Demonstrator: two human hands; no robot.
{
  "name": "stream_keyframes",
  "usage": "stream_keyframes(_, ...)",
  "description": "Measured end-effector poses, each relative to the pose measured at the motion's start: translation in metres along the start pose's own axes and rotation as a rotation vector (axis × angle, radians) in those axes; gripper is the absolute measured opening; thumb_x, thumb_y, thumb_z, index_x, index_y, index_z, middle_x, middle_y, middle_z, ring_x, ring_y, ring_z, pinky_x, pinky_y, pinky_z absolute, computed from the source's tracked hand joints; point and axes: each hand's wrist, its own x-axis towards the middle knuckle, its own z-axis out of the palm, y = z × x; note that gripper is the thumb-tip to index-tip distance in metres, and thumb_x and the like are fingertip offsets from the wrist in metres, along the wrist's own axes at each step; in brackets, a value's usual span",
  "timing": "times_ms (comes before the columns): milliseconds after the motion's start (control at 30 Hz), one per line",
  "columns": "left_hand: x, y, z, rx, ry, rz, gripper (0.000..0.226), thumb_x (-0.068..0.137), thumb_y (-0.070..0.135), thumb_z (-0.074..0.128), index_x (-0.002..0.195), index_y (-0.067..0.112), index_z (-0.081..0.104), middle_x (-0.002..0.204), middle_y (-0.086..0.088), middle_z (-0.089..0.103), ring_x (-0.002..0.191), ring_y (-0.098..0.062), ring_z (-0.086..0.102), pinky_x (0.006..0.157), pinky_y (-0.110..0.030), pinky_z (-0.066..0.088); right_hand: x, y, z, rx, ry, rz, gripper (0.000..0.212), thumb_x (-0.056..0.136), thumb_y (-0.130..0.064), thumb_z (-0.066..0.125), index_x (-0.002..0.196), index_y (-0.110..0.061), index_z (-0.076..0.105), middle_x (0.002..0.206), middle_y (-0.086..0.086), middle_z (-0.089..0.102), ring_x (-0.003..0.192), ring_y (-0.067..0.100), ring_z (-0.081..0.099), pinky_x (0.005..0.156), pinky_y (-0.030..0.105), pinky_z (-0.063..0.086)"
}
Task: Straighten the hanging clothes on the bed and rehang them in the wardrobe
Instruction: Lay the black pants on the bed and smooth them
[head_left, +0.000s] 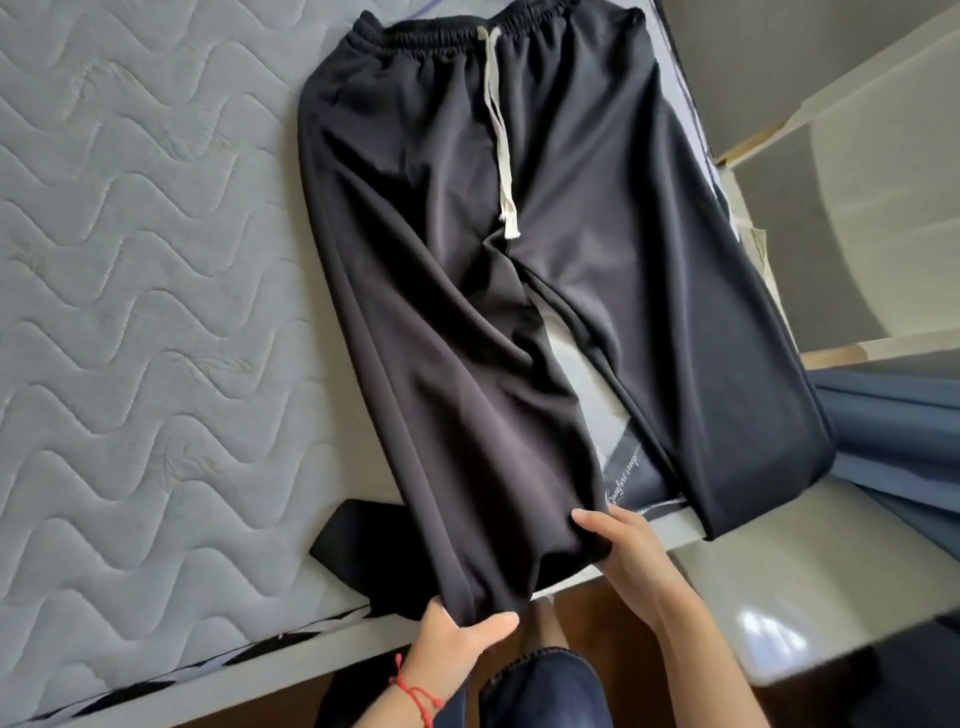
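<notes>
Quilted mattress (130, 312) carries black trousers (493, 286) over a dark tie (353, 545); left hand (457, 634) and right hand (623, 551) pinch one hem.

Blue curtain (904, 436) at right; brown wooden floor (582, 618) below

The quilted mattress (130, 312) lies bare from 8 to 11 o'clock of the black trousers (519, 260), giving hands open passage there. The trousers cover the bed's middle up to 12 o'clock. At 7 o'clock a black cloth piece (358, 540) juts from under the hem. At 3 o'clock blue fabric (893, 431) and pale boards (857, 93) crowd the bed's edge.
</notes>
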Motion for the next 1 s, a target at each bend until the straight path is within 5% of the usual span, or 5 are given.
stream_keyframes(133, 0.000, 0.007, -0.004, 0.202, -0.029, 0.013, 0.024, 0.066, 0.008, 0.075, 0.086, 0.014, 0.064, 0.089, 0.001, 0.071, 0.083, 0.000, 0.066, 0.073, -0.009, 0.049, -0.008, 0.003, -0.002, -0.215, 0.081, -0.065, 0.026, 0.079, 0.008, 0.052, 0.088, -0.010, 0.068, 0.078, 0.005, 0.071, 0.070, 0.018, 0.066, 0.062, 0.027, 0.052)
stream_keyframes(367, 0.009, 0.010, 0.003, -0.265, -0.113, -0.282, 0.035, 0.073, 0.011, 0.071, 0.105, -0.001, 0.062, 0.103, -0.023, 0.070, 0.093, -0.035, 0.068, 0.081, -0.046, 0.056, 0.000, -0.018, -0.021, -0.551, 0.179, -0.066, 0.012, 0.078, -0.012, 0.054, 0.084, -0.007, 0.064, 0.082, 0.005, 0.065, 0.079, 0.018, 0.060, 0.072, 0.032, 0.046)
stream_keyframes(567, 0.038, -0.021, 0.002, 0.111, -0.029, -0.354, 0.018, 0.088, 0.026, 0.059, 0.088, 0.009, 0.052, 0.093, -0.012, 0.055, 0.079, -0.022, 0.053, 0.058, -0.025, 0.040, 0.024, 0.009, -0.031, -0.819, 0.480, -0.080, 0.030, 0.081, -0.016, 0.052, 0.111, -0.018, 0.057, 0.106, 0.005, 0.062, 0.105, 0.028, 0.056, 0.079, 0.029, 0.039)
stream_keyframes(867, 0.070, 0.025, -0.025, 0.303, 0.313, -0.031, 0.049, 0.061, 0.060, 0.065, 0.054, 0.015, 0.048, 0.065, -0.018, 0.060, 0.072, -0.036, 0.063, 0.078, -0.047, 0.056, 0.039, 0.002, -0.020, -0.796, 0.382, -0.170, 0.024, 0.080, -0.019, 0.054, 0.102, -0.022, 0.061, 0.098, 0.003, 0.064, 0.096, 0.024, 0.056, 0.075, 0.028, 0.040)
stream_keyframes(1000, 0.099, 0.055, -0.032, 0.124, 0.350, 0.021, 0.033, 0.077, 0.036, 0.069, 0.067, 0.008, 0.054, 0.082, -0.021, 0.062, 0.079, -0.030, 0.059, 0.091, -0.057, 0.049, 0.054, -0.013, 0.000, -0.793, 0.393, -0.196, 0.022, 0.084, -0.032, 0.055, 0.103, -0.021, 0.061, 0.102, 0.006, 0.067, 0.099, 0.027, 0.058, 0.082, 0.035, 0.046)
